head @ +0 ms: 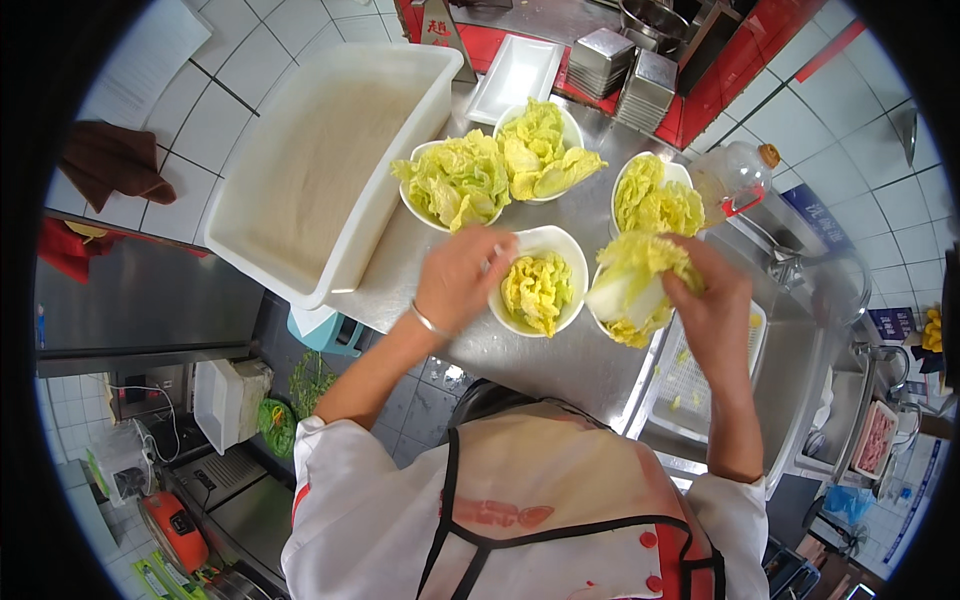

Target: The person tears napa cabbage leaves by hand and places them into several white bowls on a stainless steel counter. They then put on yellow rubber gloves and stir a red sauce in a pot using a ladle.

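Five white bowls with yellow-green cabbage leaves stand on a stainless steel counter [420, 289]. My right hand [709, 289] grips a cabbage leaf [634, 281] over the lower right bowl. My left hand [469, 274], blurred and with a bracelet at the wrist, is at the left rim of the front middle bowl [576, 281]; whether its fingers hold anything cannot be told. That bowl has a small heap of leaves [538, 292]. Fuller heaps fill the back left bowl [461, 180], the back middle bowl [544, 150] and the bowl at the upper right [656, 199].
A large white plastic tub [330, 165] stands at the left. Behind the bowls are a white rectangular dish [516, 79] and stacked metal containers [600, 60]. At the right are a plastic bottle [724, 184] and a steel sink [787, 360] with a white perforated basket [757, 337].
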A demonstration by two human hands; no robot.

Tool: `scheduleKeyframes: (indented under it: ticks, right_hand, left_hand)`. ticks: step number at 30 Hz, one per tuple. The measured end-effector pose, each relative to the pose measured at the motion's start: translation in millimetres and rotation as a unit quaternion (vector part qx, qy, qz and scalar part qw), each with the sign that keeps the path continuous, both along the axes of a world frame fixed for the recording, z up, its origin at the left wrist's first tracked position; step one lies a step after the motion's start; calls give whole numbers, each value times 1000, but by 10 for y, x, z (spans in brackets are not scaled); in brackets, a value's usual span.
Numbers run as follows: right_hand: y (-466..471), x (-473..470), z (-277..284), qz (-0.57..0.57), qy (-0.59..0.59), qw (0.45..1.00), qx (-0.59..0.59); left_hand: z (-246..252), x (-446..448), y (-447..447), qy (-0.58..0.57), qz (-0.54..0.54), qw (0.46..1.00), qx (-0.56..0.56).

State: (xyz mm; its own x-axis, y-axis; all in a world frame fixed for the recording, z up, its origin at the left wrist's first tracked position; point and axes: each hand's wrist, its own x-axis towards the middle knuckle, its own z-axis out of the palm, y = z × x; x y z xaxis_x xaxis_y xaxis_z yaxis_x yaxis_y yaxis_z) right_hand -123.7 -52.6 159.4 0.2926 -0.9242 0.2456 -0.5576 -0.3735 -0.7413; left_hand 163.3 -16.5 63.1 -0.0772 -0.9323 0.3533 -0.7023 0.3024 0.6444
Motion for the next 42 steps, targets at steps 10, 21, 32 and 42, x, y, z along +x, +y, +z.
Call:
scheduleKeyframes:
  ticks: [10,21,32,42]
  right_hand:
    - [289,351,-539,-2,36,999,-17]
    - [301,576,-1009,-10,123,988,-92]
    - [291,801,-1602,-12,206,965,-163]
    - [306,588,-1151,46,-134,969,202]
  left_hand:
    - [-548,-747,270,-274,54,957,79]
    - [-813,-587,-31,-284,49,958,-4]
    - [-546,-481,117,-142,69,984,88]
    - [-509,-101,337,-30,4,997,67]
